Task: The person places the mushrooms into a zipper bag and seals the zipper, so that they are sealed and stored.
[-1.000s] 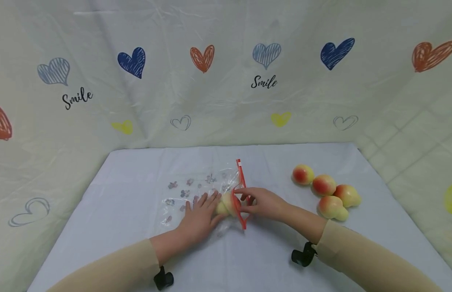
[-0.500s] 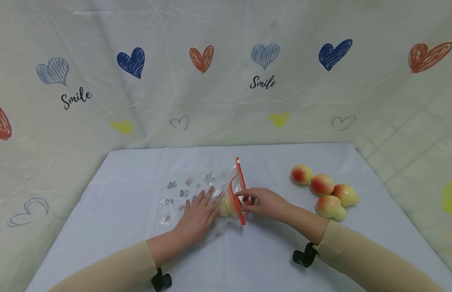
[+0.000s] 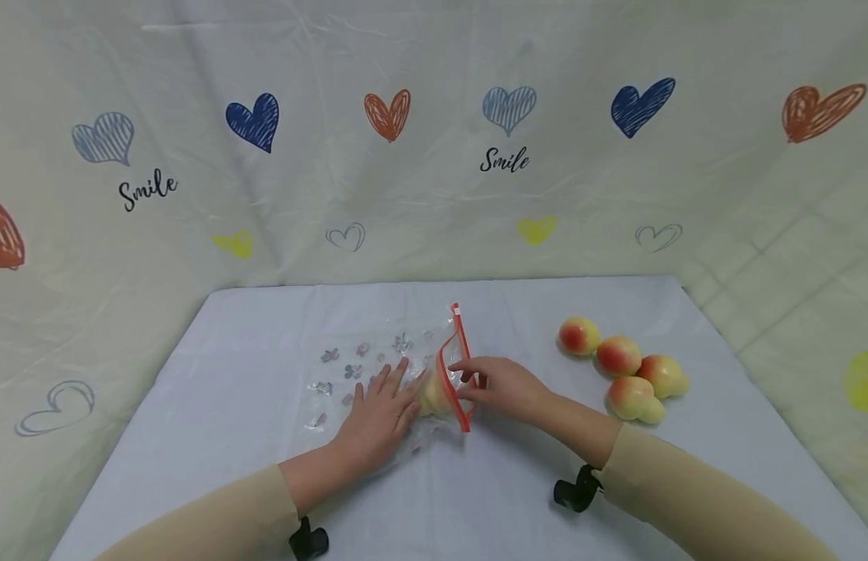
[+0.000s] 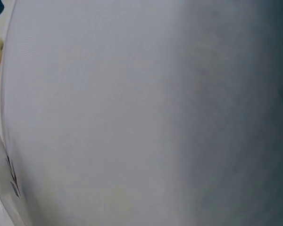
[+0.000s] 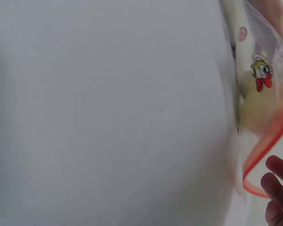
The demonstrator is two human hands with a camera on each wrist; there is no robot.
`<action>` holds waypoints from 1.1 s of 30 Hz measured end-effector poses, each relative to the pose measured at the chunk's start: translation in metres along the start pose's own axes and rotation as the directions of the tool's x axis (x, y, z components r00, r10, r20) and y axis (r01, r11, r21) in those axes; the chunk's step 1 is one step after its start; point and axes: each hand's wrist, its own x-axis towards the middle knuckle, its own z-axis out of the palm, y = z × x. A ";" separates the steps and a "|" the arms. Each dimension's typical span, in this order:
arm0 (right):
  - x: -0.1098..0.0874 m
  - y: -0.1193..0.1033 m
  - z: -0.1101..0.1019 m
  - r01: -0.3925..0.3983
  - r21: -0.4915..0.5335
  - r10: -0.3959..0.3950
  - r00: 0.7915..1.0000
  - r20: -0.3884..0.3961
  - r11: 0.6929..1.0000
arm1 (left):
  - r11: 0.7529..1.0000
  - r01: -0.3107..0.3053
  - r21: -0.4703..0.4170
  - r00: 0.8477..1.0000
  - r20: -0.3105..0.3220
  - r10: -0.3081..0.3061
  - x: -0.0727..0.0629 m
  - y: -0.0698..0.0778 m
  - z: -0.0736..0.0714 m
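Observation:
A clear zip bag with printed figures lies on the table, its red-edged mouth parted and facing right. Inside, just behind that mouth, is a yellow pear-shaped fruit; the right wrist view shows the pale fruit through the plastic. My left hand rests flat on the bag with fingers spread, left of the fruit. At the mouth, my right hand has its thumb and index finger apart, the fingertips overlapping the red edge with no fruit between them. The left hand is out of the left wrist view.
Several red-and-yellow pear-shaped fruits sit in a group on the right side of the white-covered table. A cloth with printed hearts hangs behind the table. Each wrist carries a small black camera.
The fruit has gone from the bag's mouth, within my right fingers, to inside the bag behind the red edge. My right fingers have spread apart; the left hand has shifted slightly left.

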 end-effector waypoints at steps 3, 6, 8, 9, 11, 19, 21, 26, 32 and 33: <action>-0.003 0.002 -0.009 -0.013 -0.005 0.012 1.000 -0.021 1.000 | 1.000 -0.002 -0.001 1.000 0.009 0.002 0.000 -0.002 0.001; -0.006 0.009 -0.022 -0.031 -0.041 0.029 0.999 -0.037 0.999 | 1.000 -0.003 -0.005 1.000 0.017 0.003 -0.001 -0.005 0.001; -0.009 0.017 -0.033 -0.056 -0.088 0.052 0.997 -0.050 0.995 | 1.000 -0.011 0.003 1.000 0.015 0.011 -0.002 -0.006 0.001; -0.010 0.021 -0.038 -0.070 -0.113 0.063 0.996 -0.058 0.991 | 1.000 -0.016 0.008 1.000 0.014 0.016 -0.002 -0.007 0.001; -0.012 0.031 -0.051 -0.096 -0.154 0.085 0.993 -0.077 0.983 | 0.999 -0.027 0.019 1.000 0.008 0.027 -0.003 -0.007 0.001; -0.024 0.067 -0.101 -0.200 -0.236 0.180 0.978 -0.103 0.951 | 0.999 -0.037 0.019 0.999 0.012 0.037 -0.002 -0.009 0.003; -0.026 0.076 -0.109 -0.212 -0.272 0.191 0.976 -0.102 0.939 | 0.999 -0.036 0.010 0.999 0.016 0.035 -0.002 -0.010 0.003; -0.026 0.097 -0.118 -0.215 -0.372 0.205 0.976 -0.066 0.903 | 1.000 -0.030 -0.005 0.999 0.023 0.030 -0.001 -0.011 0.004; -0.025 0.107 -0.115 -0.210 -0.412 0.224 0.974 -0.015 0.887 | 1.000 -0.019 -0.010 0.999 0.032 0.019 0.001 -0.012 0.005; -0.025 0.108 -0.114 -0.205 -0.421 0.219 0.976 -0.016 0.883 | 1.000 -0.017 -0.011 0.999 0.034 0.017 0.002 -0.012 0.005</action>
